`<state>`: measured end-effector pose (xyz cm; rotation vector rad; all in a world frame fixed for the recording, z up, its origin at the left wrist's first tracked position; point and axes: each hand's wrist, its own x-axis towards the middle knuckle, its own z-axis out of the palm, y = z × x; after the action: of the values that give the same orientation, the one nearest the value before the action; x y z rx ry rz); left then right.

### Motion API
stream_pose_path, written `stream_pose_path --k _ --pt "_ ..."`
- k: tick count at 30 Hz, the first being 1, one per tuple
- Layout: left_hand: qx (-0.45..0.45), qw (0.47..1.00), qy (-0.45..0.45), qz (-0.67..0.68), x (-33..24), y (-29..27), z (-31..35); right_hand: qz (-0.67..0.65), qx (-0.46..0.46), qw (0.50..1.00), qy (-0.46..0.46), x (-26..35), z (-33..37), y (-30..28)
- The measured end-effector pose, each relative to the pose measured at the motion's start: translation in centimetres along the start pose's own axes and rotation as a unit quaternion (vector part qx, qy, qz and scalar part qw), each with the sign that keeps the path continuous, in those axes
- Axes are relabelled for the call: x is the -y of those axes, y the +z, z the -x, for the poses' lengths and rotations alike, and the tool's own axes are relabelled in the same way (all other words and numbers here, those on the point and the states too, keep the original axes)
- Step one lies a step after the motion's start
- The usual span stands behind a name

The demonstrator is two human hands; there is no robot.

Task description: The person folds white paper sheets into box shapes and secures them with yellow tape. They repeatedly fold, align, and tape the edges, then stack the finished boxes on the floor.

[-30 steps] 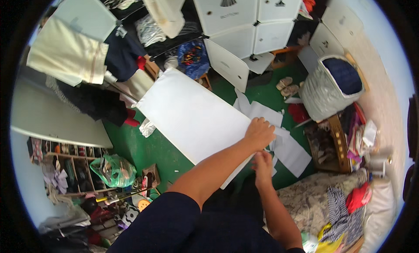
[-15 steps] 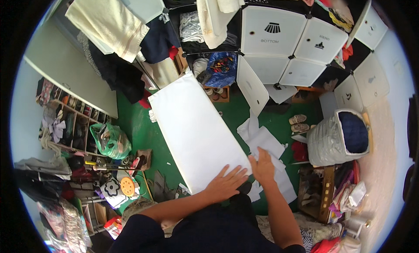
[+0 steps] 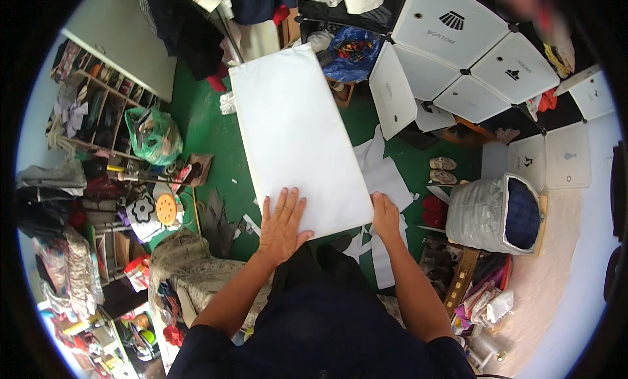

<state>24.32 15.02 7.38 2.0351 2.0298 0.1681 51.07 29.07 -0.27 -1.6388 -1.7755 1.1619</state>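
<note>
A long white rectangular board (image 3: 297, 137) with a smooth surface stretches away from me above the green floor. Flat on its near left part lies my left hand (image 3: 281, 228), fingers spread and pointing away from me. At the near right edge my right hand (image 3: 386, 215) is closed, its bent fingers gripping the border of the board; some fingertips are hidden. Beside and partly under the board's right side lie loose white sheets (image 3: 389, 183) with cut, uneven outlines. I cannot tell whether they are paper or cloth.
White cube cabinets (image 3: 451, 35) line the far right, one door (image 3: 392, 91) hanging open. A grey storage bag (image 3: 476, 212) and a pair of shoes (image 3: 443, 170) stand at right. At left are a green plastic bag (image 3: 154, 137), a shoe rack (image 3: 104, 104) and a round orange-topped stool (image 3: 166, 209).
My left hand has moved from the board's near right corner to its near left side. My right hand's outstretched fingers have closed on the right edge. The board lies straighter in view.
</note>
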Motion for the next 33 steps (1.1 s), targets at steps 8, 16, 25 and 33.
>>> stream_pose_path --k 8,16,25,33 --pt "-0.128 0.975 -0.101 0.151 1.6 3.6 1.9 0.008 -0.034 0.999 0.01 -1.4 -1.3 -1.5" --pt "-0.273 0.66 -0.309 0.628 1.9 9.9 5.1 0.033 -0.021 0.999 0.005 -2.0 -1.6 -1.5" --pt "-0.13 0.896 -0.174 0.387 1.4 5.8 9.2 0.004 -0.016 1.0 0.012 -1.3 -1.7 -1.8" --pt "-0.092 0.954 -0.147 0.246 1.4 4.0 8.2 0.04 0.003 0.999 0.011 -1.5 -2.0 -1.9"
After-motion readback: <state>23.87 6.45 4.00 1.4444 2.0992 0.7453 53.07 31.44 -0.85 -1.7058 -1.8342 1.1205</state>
